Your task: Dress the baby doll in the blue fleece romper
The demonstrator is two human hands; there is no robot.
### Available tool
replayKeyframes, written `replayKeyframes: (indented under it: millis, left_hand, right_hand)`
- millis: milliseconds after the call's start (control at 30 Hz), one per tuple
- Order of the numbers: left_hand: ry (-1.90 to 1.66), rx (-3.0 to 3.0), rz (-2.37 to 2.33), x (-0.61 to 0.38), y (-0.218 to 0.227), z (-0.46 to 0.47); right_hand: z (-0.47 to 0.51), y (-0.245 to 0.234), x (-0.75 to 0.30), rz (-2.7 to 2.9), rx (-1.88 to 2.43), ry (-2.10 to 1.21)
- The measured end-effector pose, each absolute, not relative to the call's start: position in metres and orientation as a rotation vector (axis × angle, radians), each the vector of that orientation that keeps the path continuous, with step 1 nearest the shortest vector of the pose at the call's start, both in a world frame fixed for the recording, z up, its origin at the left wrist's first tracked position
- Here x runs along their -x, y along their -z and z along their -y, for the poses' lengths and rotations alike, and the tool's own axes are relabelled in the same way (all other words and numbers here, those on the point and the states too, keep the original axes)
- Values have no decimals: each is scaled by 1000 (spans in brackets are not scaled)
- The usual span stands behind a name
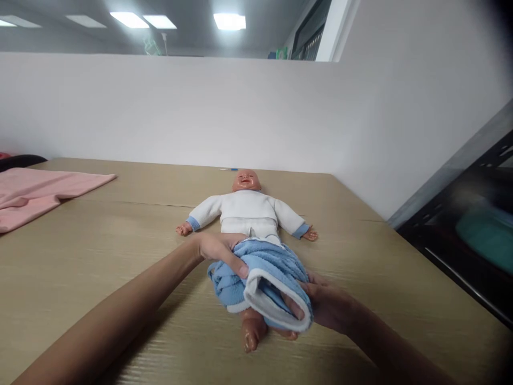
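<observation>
Blue fleece garment with white lining bunched over legs of plastic baby doll in white top, straight ahead of both hands. Doll's long axis runs away from person: head far, bare feet near, poking out under garment. Left hand pinches garment's far edge by doll's waist. Right hand grips white-lined opening, fingers tucked inside, nearer feet. Folded pink cloth well apart, far left on tan wooden surface.

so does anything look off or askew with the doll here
The blue fleece garment is bunched around the baby doll's legs, its white-lined edge folded outward, bare feet poking out beneath. Both hands grip it: left hand, right hand. Nothing else stands out.
</observation>
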State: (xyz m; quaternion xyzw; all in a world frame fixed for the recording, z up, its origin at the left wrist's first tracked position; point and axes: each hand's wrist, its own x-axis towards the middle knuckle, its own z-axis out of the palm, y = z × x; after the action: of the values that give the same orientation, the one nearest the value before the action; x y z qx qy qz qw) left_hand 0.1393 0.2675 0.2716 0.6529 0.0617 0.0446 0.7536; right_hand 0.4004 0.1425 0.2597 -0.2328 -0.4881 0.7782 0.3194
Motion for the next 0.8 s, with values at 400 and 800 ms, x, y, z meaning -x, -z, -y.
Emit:
replayKeyframes:
  millis: [400, 800]
  left_hand:
    - [-134, -1334, -183, -146, -282, -253]
    - [-6, -1479, -116, -149, -290, -255]
  right_hand:
    - [-135, -286, -390, 1382, 581, -2023]
    - [-107, -303, -368, 1412, 1364, -1390]
